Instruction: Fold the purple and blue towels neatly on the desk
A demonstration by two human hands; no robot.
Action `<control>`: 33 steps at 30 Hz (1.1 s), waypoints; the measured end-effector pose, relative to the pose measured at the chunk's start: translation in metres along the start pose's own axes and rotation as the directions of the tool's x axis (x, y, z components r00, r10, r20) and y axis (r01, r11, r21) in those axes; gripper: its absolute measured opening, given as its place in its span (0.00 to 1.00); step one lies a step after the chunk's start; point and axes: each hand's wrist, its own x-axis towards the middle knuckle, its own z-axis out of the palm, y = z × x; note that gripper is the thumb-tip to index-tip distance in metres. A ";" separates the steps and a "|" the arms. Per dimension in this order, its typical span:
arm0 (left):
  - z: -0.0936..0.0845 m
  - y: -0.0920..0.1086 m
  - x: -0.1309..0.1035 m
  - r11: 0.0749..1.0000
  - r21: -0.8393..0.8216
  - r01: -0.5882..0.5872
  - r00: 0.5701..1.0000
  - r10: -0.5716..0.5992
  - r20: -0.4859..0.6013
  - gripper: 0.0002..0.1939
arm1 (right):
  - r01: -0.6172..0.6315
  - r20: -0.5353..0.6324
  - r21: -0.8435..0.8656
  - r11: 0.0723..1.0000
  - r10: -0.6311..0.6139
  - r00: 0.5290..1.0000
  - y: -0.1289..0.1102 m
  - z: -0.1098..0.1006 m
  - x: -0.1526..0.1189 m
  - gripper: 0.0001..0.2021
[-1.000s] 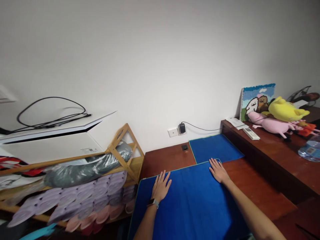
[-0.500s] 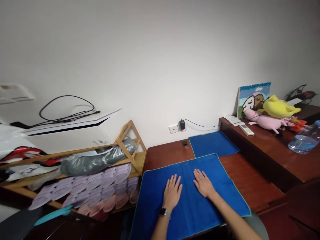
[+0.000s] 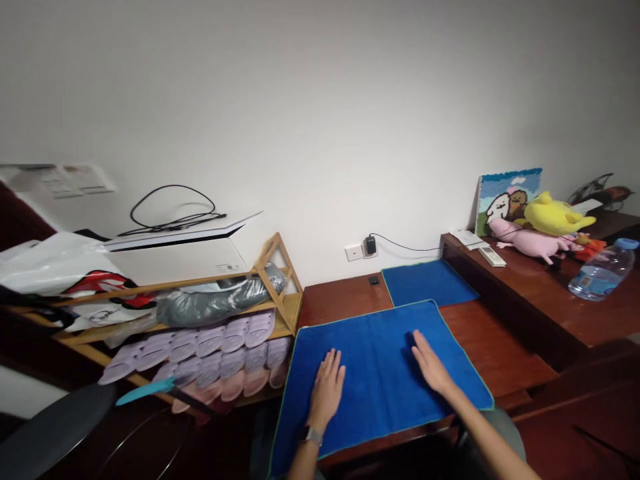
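Observation:
A blue cloth (image 3: 380,373) with a thin green edge lies spread over the front of the desk, its near side reaching the desk's front edge. My left hand (image 3: 327,390) is on the left half of this cloth, palm down with the fingers stretched out; a watch (image 3: 313,435) is on that wrist. Over the right half is my right hand (image 3: 431,363), tilted onto its edge, fingers straight. Neither hand holds anything. Behind, a second blue cloth (image 3: 430,281) lies partly covered by the front one.
A wooden rack (image 3: 290,300) on the left holds lilac slippers (image 3: 235,337) and a white box (image 3: 185,257). On the raised desk part at right are a remote (image 3: 492,257), plush toys (image 3: 555,213) and a water bottle (image 3: 603,272). A black plug (image 3: 371,245) sits in the wall socket.
My hands have moved apart, the left one leftward and the right one rightward, and the right hand has turned onto its edge. The view has shifted slightly left.

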 end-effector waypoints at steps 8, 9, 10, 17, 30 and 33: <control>0.062 0.041 -0.017 0.597 -0.760 0.255 0.962 -0.234 0.139 0.40 | -0.136 0.152 0.691 0.710 0.042 0.987 -0.032 0.077 -0.034 0.41; 0.055 0.030 -0.020 0.577 -0.774 0.261 0.959 -0.247 0.139 0.40 | -0.159 0.138 0.725 0.671 0.084 0.987 -0.024 0.064 -0.036 0.41; 0.046 0.016 -0.025 0.559 -0.787 0.260 0.957 -0.257 0.133 0.41 | -0.178 0.121 0.764 0.620 0.133 0.984 -0.014 0.047 -0.037 0.40; -0.028 -0.088 -0.086 0.543 -0.828 0.142 0.942 -0.332 -0.056 0.37 | -0.052 -0.097 0.957 0.286 0.483 0.870 0.051 -0.073 -0.058 0.31; 0.076 0.091 -0.039 0.346 -0.888 0.303 0.953 -0.113 0.281 0.43 | -0.100 0.131 0.663 0.741 0.016 0.991 -0.052 0.099 -0.067 0.43; 0.080 0.090 -0.049 0.051 -0.927 0.371 0.909 -0.224 0.351 0.38 | -0.190 0.108 0.821 0.538 0.181 0.978 -0.036 0.090 -0.070 0.37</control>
